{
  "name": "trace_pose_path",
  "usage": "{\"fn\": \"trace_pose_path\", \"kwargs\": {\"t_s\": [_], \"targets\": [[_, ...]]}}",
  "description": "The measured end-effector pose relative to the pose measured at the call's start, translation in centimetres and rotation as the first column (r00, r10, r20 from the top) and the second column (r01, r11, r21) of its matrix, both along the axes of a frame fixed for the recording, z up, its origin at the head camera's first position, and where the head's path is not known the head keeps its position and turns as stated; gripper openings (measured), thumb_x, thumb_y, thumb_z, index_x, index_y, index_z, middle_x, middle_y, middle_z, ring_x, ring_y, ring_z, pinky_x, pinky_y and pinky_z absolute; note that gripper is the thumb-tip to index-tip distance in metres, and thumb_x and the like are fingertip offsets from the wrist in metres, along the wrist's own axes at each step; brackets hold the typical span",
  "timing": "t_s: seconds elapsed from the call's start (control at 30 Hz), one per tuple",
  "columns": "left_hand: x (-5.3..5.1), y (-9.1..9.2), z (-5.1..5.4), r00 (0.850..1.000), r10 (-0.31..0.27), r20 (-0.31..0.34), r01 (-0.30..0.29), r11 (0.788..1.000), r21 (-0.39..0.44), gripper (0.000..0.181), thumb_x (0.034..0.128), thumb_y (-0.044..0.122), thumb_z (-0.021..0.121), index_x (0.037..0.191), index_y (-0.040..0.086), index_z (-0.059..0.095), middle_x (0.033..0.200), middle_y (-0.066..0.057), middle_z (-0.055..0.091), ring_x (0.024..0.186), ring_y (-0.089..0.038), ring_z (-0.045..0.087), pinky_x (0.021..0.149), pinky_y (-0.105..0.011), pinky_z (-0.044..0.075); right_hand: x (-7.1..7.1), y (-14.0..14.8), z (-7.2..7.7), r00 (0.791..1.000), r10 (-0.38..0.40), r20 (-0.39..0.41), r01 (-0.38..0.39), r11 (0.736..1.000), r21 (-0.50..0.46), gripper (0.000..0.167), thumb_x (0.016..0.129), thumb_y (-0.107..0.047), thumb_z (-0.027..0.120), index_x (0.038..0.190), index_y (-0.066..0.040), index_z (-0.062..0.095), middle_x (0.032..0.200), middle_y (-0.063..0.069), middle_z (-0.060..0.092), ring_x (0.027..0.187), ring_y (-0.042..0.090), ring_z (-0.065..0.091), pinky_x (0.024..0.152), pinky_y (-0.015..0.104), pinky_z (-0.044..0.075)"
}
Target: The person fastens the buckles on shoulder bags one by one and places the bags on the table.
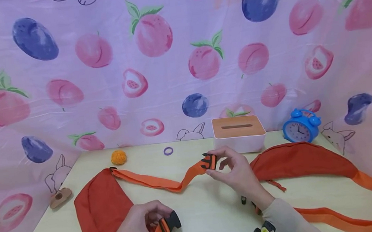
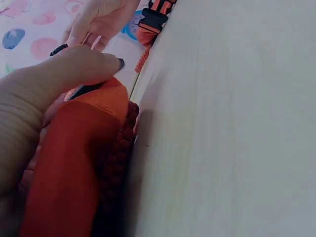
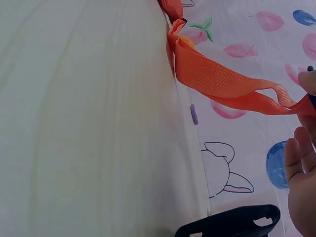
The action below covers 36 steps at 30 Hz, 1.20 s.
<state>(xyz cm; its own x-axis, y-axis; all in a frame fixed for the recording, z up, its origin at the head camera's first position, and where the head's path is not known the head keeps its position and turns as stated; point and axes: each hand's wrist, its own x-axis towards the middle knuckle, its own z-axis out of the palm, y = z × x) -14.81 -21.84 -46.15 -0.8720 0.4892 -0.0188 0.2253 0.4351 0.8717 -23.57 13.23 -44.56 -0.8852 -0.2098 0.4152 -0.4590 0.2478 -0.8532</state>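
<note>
A red-orange waist bag (image 1: 100, 202) lies on the left of the table, partly behind my left hand (image 1: 137, 225). That hand grips the bag's short orange webbing end, from which a black socket buckle half (image 1: 174, 220) sticks out to the right. Farther back, my right hand (image 1: 236, 172) pinches the black pronged buckle half (image 1: 207, 161) between thumb and fingertips. An orange strap (image 1: 155, 181) runs from it back to the bag, sagging in the middle. The two buckle halves are apart. In the right wrist view the strap (image 3: 212, 79) hangs taut-edged and slightly twisted near the fingers.
A second red waist bag (image 1: 304, 158) with its orange strap (image 1: 344, 218) lies at the right. Behind stand a tissue box (image 1: 240, 140) and a blue alarm clock (image 1: 298, 129). An orange yarn ball (image 1: 118, 157), a purple ring (image 1: 168, 151) and a brown object (image 1: 60, 198) are on the left half.
</note>
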Motion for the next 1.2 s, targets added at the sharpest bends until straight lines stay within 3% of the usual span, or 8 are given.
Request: {"fn": "trace_pose_path", "kwargs": {"t_s": [0.27,0.4,0.73,0.93,1.2], "targets": [[0.0,0.3,-0.2,0.998,-0.002,0.06,-0.005,0.994,0.107,0.05,0.0898,0.009,0.092,0.136,0.017,0.074,0.13,-0.003,0.077,0.108,-0.019,0.075,0.092,-0.025,0.063,0.1,-0.1,-0.1,1.0,0.008,-0.002,-0.008,1.0,-0.001,0.052,0.09,-0.016,0.096,0.136,-0.028,0.074,0.119,-0.004,0.074,0.107,0.024,0.067,0.084,0.031,0.061],[0.2,0.6,-0.4,0.999,-0.006,0.04,0.001,0.992,0.128,0.049,0.0906,0.012,0.093,0.135,0.014,0.074,0.129,-0.002,0.077,0.111,-0.021,0.073,0.097,-0.024,0.06,0.1,-0.1,-0.1,1.0,0.016,-0.004,-0.016,1.0,0.002,0.053,0.091,-0.016,0.095,0.138,-0.024,0.074,0.117,-0.002,0.074,0.108,0.03,0.067,0.084,0.031,0.061],[0.3,1.2,0.0,0.989,0.148,-0.005,-0.147,0.983,0.107,0.049,0.0852,0.015,0.098,0.128,0.016,0.075,0.124,-0.005,0.076,0.102,-0.023,0.074,0.093,-0.023,0.061,0.1,-0.2,-0.1,0.999,0.028,-0.024,-0.027,1.0,0.009,0.054,0.091,-0.014,0.095,0.139,-0.024,0.074,0.114,-0.002,0.074,0.105,0.026,0.067,0.083,0.03,0.06],[0.3,1.0,0.7,0.983,0.165,-0.074,-0.151,0.975,0.164,0.051,0.084,0.019,0.101,0.128,0.017,0.076,0.123,-0.004,0.077,0.101,-0.023,0.077,0.095,-0.025,0.062,0.1,-0.2,0.0,0.999,0.033,-0.022,-0.033,0.999,0.015,0.054,0.091,-0.017,0.095,0.14,-0.023,0.074,0.112,-0.001,0.074,0.104,0.043,0.067,0.081,0.027,0.058],[-0.9,1.8,3.3,0.962,0.163,-0.218,-0.119,0.972,0.205,0.049,0.0838,0.016,0.101,0.127,0.02,0.077,0.123,0.002,0.079,0.1,-0.021,0.08,0.093,-0.028,0.064,0.3,-0.1,0.2,0.999,0.027,-0.018,-0.026,1.0,0.017,0.053,0.089,-0.02,0.097,0.137,-0.028,0.076,0.114,-0.001,0.07,0.102,0.048,0.064,0.081,0.028,0.058]]}}
